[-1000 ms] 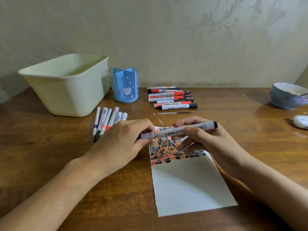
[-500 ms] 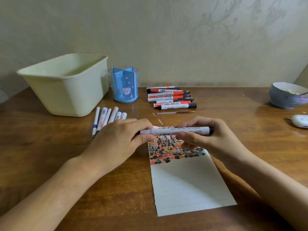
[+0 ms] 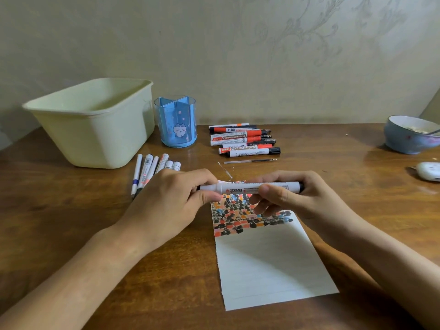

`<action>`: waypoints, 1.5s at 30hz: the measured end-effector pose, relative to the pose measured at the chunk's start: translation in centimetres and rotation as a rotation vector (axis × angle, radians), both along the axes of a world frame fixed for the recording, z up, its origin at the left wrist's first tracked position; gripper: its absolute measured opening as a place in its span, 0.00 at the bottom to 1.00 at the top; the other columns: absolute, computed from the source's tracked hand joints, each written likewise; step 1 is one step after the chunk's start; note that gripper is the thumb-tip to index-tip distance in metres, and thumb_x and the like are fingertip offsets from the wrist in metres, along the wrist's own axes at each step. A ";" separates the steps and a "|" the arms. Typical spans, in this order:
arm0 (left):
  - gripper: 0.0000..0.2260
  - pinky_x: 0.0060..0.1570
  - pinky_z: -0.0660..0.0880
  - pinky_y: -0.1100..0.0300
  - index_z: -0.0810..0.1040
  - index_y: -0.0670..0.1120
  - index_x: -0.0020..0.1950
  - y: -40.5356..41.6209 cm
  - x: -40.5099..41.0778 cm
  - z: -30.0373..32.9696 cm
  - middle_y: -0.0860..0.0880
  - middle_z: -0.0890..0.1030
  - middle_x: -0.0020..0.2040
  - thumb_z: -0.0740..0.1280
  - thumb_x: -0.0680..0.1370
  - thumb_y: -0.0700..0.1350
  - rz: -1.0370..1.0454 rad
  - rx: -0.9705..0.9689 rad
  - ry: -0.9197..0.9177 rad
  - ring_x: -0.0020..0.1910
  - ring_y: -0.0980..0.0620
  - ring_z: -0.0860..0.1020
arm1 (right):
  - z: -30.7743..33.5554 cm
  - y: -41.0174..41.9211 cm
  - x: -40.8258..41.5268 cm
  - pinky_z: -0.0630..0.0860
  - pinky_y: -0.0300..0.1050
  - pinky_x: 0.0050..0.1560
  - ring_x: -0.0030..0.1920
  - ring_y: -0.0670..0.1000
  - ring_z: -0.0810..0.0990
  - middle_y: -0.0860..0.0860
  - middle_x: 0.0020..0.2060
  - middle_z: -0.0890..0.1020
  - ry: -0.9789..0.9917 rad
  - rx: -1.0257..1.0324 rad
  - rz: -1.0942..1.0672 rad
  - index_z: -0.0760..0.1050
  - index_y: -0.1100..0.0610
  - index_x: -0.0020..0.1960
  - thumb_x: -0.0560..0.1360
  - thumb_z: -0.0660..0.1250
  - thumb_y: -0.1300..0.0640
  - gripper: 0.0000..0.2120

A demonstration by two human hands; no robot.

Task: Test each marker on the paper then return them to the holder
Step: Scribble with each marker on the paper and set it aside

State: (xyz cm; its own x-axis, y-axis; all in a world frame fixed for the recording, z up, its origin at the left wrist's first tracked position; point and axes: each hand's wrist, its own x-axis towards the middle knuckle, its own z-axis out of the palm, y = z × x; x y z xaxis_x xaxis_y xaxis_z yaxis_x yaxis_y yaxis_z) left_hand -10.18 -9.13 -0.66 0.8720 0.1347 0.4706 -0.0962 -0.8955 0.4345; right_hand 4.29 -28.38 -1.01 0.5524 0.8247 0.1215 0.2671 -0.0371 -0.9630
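Note:
A white marker (image 3: 240, 187) lies level between both hands, just above the top of the paper (image 3: 269, 263), whose upper part is covered with red, black and blue test marks. My left hand (image 3: 166, 206) pinches its left, cap end; my right hand (image 3: 292, 198) grips the barrel toward the dark right end. The blue divided holder (image 3: 175, 122) stands empty at the back. A pile of red and black markers (image 3: 242, 141) lies right of the holder, and a row of several thin markers (image 3: 152, 170) lies left of my left hand.
A pale green plastic tub (image 3: 95, 120) sits at the back left. A thin pen refill (image 3: 250, 161) lies below the marker pile. A blue bowl (image 3: 409, 136) and a white object (image 3: 428, 171) are at the right edge of the wooden table (image 3: 71, 222).
Both hands drew closer together and the marker shifted slightly left; the cap end sits deeper in my left fingers and my right hand now covers more of the barrel.

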 end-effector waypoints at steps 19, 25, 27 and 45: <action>0.08 0.36 0.65 0.66 0.79 0.60 0.50 -0.8 0.3 0.0 0.59 0.71 0.42 0.66 0.75 0.60 -0.020 0.179 0.149 0.41 0.60 0.73 | 0.4 0.4 -0.6 0.80 0.42 0.41 0.40 0.54 0.86 0.56 0.41 0.86 0.043 -0.057 0.060 0.82 0.56 0.56 0.74 0.69 0.51 0.14; 0.23 0.30 0.66 0.61 0.64 0.68 0.70 2.5 0.0 0.2 0.56 0.71 0.34 0.67 0.78 0.53 0.195 0.148 0.133 0.33 0.56 0.72 | -0.1 0.3 1.0 0.81 0.42 0.42 0.41 0.54 0.86 0.55 0.45 0.86 0.050 -0.018 -0.059 0.75 0.50 0.67 0.73 0.69 0.49 0.23; 0.14 0.30 0.64 0.57 0.70 0.65 0.61 4.4 0.0 -0.1 0.54 0.69 0.32 0.66 0.78 0.51 0.313 0.135 0.111 0.32 0.55 0.69 | -0.6 0.4 1.5 0.81 0.41 0.41 0.41 0.53 0.86 0.53 0.44 0.87 -0.011 -0.056 -0.102 0.77 0.51 0.65 0.72 0.68 0.48 0.22; 0.15 0.40 0.69 0.56 0.75 0.60 0.69 8.2 -0.1 -1.6 0.45 0.81 0.59 0.59 0.83 0.53 0.541 0.099 0.298 0.53 0.46 0.77 | -2.3 0.6 3.0 0.83 0.44 0.42 0.39 0.50 0.86 0.50 0.43 0.87 -0.220 -0.085 -0.172 0.82 0.52 0.57 0.81 0.64 0.57 0.10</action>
